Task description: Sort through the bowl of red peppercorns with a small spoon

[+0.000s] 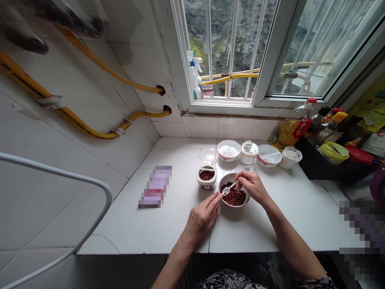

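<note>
A small white spoon (231,187) is pinched in my right hand (252,185), its scoop held over the bowl (222,180). Dark red dried chili flakes (236,196) lie in that bowl. My left hand (204,216) grips the bowl's left rim, with a fingertip close to the spoon's scoop; whether the two touch I cannot tell. Just left of the bowl stands a seasoning jar (206,182) with its clear lid (208,155) tipped up and more red flakes inside.
Behind are a bowl of white granules (228,150), a lidded jar (249,152), a bowl with a white spoon (269,155) and another jar (291,157). An oil bottle (290,130) stands at the back right. A blurred purple packet (156,186) lies left.
</note>
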{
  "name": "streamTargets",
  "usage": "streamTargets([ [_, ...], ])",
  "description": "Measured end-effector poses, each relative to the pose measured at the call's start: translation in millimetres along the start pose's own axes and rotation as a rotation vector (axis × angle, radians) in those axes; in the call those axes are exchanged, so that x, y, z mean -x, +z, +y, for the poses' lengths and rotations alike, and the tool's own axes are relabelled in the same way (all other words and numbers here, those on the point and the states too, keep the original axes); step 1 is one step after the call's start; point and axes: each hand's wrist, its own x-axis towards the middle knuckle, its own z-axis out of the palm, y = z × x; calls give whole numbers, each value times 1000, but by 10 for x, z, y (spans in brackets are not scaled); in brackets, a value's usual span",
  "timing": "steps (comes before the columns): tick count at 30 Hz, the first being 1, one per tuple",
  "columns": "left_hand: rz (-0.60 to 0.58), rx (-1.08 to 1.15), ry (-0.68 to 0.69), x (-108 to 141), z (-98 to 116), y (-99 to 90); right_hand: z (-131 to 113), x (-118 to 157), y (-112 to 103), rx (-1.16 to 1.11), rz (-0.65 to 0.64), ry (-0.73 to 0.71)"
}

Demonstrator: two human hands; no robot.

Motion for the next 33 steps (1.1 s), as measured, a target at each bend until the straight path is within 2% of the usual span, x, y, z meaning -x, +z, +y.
streamTargets([
  [9,3,-10,6,-9,6,-15,60,-53,-44,-116,44,60],
  [14,4,-15,12,-5,2,-7,15,-78,-25,-149,116,27],
  [17,3,-11,8,0,3,-5,-62,-65,51,-166,164,-42],
  [20,-6,-9,7,2,5,-7,-124,-42,172,-107,215,-174],
  [22,-11,-11,9,3,2,-6,-131,-34,262,35,227,-310],
  [25,3,-19,20,3,-8,2,-103,-39,363,320,149,-549],
  [27,13,-21,26,5,-13,9,-91,-44,375,431,108,-647],
  [29,9,-19,21,8,-12,12,-98,-40,330,447,141,-661],
  [33,-3,-11,9,11,-2,5,-111,-1,125,372,266,-549],
])
